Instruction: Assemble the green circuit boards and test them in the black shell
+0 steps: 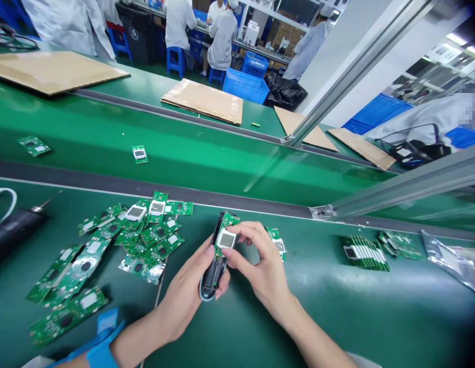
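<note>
My left hand [191, 283] is closed around a black plastic housing [212, 278] with a light rounded end, tilted over the green bench. A green circuit board [230, 220] with a small white-framed display [225, 238] lies in or against the upper part of the housing. On the right side of that board, the thumb and fingers of my right hand [262, 255] pinch its edge. Whether the board is fully seated cannot be made out. Partly hidden behind my right hand, another circuit board [278, 245] with a display rests on the bench.
Loose circuit boards [145, 240] are heaped at left, near a black electric screwdriver [18, 230]. A row of stacked boards [365, 253] and a silvery bag [452, 260] lie at right. Two boards sit on the green belt [206, 153] beyond; a metal post [360, 56] rises right.
</note>
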A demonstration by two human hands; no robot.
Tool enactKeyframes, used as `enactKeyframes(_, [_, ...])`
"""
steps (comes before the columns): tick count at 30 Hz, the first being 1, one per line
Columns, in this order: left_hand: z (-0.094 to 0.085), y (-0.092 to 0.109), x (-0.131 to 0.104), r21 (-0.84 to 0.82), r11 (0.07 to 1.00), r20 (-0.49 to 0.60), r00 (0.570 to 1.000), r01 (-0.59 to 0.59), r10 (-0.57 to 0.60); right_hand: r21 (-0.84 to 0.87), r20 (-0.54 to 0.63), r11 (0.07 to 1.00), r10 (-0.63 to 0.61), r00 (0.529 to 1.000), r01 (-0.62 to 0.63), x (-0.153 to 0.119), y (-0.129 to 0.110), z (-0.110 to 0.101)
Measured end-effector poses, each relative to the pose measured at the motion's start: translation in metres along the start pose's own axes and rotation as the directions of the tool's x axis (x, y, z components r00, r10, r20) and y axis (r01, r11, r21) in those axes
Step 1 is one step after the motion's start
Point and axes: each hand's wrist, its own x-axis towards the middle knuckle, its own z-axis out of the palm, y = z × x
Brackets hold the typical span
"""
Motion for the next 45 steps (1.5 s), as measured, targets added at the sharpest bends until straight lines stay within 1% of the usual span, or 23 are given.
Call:
enactKeyframes(4, [0.000, -0.001, -0.002, 0.005, 1.000, -0.010, 1.000, -0.001, 0.001, -0.021, -0.043, 1.000, 0.006, 0.999, -0.007, -0.001, 0.000, 0.002])
enactKeyframes(9, [-0.001, -0.001, -0.001, 0.009, 1.000, -0.012, 1.000, 0.005, -0.004, -0.032, -0.069, 0.999, -0.021, 0.997, 0.019, -0.001, -0.002, 0.003])
enactKeyframes(19, [0.000, 0.000, -0.002, -0.025, 1.000, 0.013, 1.000, 0.006, -0.005, -0.088, -0.055, 0.996, -0.026, 0.998, 0.021, -0.001, -0.003, 0.002])
enactKeyframes(30, [-0.001, -0.001, -0.005, -0.001, 1.000, 0.036, 0.999, 0.021, -0.021, -0.038, -0.016, 0.999, 0.003, 1.000, -0.004, -0.003, -0.004, 0.000])
enactKeyframes(39, [-0.001, 0.001, -0.005, 0.008, 1.000, 0.037, 0.999, 0.013, -0.014, 0.002, -0.002, 1.000, -0.025, 1.000, 0.025, 0.001, -0.005, -0.003])
enactKeyframes(41, [-0.003, 0.000, -0.004, 0.025, 1.000, 0.003, 1.000, 0.019, -0.019, 0.040, 0.024, 0.999, 0.026, 0.999, -0.027, 0.001, -0.005, -0.002])
enactKeyframes(43, [-0.005, -0.004, -0.004, 0.061, 0.998, -0.066, 0.998, 0.021, -0.017, 0.101, 0.057, 0.984, 0.143, 0.988, -0.148, -0.003, -0.006, 0.003])
enactKeyframes(45, [-0.007, -0.008, -0.005, 0.121, 0.993, -0.143, 0.990, 0.011, 0.006, 0.169, 0.049, 0.944, 0.278, 0.959, -0.283, -0.010, -0.008, 0.011])
